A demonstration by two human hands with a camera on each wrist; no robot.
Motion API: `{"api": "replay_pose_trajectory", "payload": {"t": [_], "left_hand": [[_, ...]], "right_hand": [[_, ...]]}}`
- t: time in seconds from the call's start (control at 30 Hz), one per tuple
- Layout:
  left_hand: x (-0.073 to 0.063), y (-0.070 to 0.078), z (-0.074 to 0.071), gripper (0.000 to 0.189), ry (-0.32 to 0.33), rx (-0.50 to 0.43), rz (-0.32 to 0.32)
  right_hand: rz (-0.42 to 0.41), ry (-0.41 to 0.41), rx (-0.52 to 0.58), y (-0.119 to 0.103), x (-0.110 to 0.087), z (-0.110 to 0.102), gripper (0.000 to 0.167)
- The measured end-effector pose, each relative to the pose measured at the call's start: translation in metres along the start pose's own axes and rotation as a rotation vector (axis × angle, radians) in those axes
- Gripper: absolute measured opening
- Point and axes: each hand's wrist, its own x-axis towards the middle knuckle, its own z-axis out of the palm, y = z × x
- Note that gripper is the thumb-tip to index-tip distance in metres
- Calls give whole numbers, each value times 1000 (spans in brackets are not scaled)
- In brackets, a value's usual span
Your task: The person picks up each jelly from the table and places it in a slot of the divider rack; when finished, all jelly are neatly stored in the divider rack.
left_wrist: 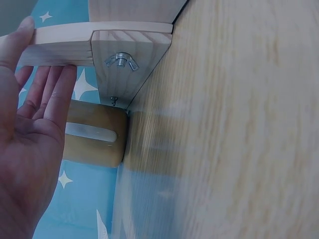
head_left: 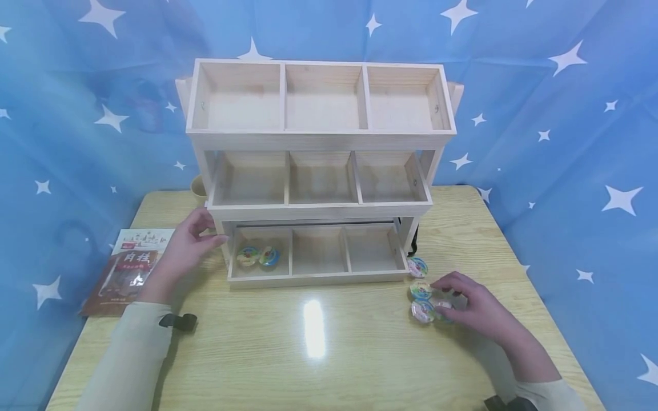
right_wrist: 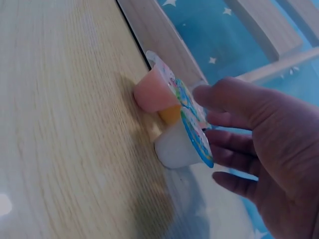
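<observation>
R hand (head_left: 477, 306) nr lidded cups (head_left: 422, 312) (L hand (head_left: 187, 244) holding shelf (head_left: 319, 140))

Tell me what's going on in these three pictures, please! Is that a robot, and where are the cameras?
No robot here: those are a person's own bare hands. The big picture comes from a camera on the person's head, looking forward and down. The other two come from cameras worn on the wrists, so each shows one hand close up.

On the table stands a wooden shelf with three rows. The left hand holds part of its side. The right hand is by four little lidded cups; I can't tell whether it touches one. Two more cups sit at the left end of the bottom row. A brown packet lies at the table's left.
</observation>
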Motion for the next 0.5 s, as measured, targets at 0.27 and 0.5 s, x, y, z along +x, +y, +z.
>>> {"api": "replay_pose_trajectory", "payload": {"t": [0.27, 0.5], "left_hand": [[1, -4, -1, 48, -3, -5, 21], [1, -4, -1, 47, -1, -12, 21]], "right_hand": [[-1, -31, 35, 1, -7, -1, 48], [48, -54, 92, 2, -13, 0, 52]]}}
